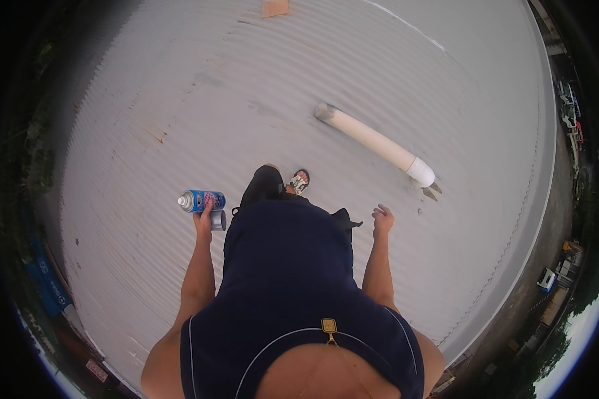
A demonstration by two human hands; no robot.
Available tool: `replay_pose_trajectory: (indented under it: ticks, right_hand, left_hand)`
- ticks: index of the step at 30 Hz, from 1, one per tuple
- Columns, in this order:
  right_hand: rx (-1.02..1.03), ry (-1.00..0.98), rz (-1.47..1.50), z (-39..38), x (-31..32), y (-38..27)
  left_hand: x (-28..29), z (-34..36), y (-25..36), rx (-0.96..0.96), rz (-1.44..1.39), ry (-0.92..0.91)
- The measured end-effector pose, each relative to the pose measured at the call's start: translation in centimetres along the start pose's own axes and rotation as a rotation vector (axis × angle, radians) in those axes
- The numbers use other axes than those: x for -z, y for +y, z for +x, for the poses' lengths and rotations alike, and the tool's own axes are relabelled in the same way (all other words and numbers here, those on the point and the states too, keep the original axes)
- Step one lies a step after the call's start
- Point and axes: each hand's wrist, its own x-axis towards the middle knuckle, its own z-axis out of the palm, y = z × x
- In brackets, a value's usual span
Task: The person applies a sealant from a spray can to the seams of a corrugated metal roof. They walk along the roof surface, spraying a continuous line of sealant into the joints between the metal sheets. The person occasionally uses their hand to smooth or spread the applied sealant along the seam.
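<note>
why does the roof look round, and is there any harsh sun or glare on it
Head view: fisheye lens bends the corrugated roof into a disc with black corners; light is flat and soft, no hard shadows, no glare on the white pipe; the spray can looks sharp.

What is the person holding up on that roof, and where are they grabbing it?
The left hand grips a blue spray can around its body, with a grey cap alongside. The right hand holds nothing.

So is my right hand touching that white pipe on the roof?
Apart. The head view shows the right hand empty, with bare roof between it and the pipe.
</note>
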Motion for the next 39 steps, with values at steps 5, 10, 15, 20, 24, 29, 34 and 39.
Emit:
replay_pose_trajectory:
  ticks: [5, 10, 15, 20, 24, 29, 34, 39]
  right_hand:
    - [-0.199, -0.086, 0.055, 2.8, -0.4, -7.7]
    - [-0.281, -0.047, -0.141, 4.9, -1.7, -5.4]
    - [-0.556, -0.106, -0.076, 5.3, -1.6, -7.2]
    - [-0.520, -0.095, 0.086, 7.9, -3.6, -11.4]
    - [-0.538, -0.113, 0.134, 11.0, -6.7, -15.0]
    - [-0.569, -0.155, 0.108, 14.9, -8.0, -16.4]
    - [-0.687, -0.226, 0.023, 20.4, -8.5, -17.1]
    - [-0.784, -0.290, -0.022, 32.4, -10.5, -21.6]
  left_hand:
    - [-7.5, 3.0, 4.6, -0.056, -0.009, -0.082]
    - [-11.5, 6.4, 6.4, 0.036, 0.048, -0.150]
    - [-14.0, 10.3, 6.6, 0.130, 0.062, -0.137]
    - [-19.4, 17.1, 10.5, 0.111, 0.157, -0.228]
    - [-25.5, 22.3, 15.5, 0.018, 0.208, -0.276]
    - [-32.1, 26.0, 19.0, 0.002, 0.224, -0.290]
    - [-38.6, 26.6, 18.9, 0.014, 0.194, -0.282]
    - [-46.7, 27.0, 19.6, 0.083, 0.129, -0.190]
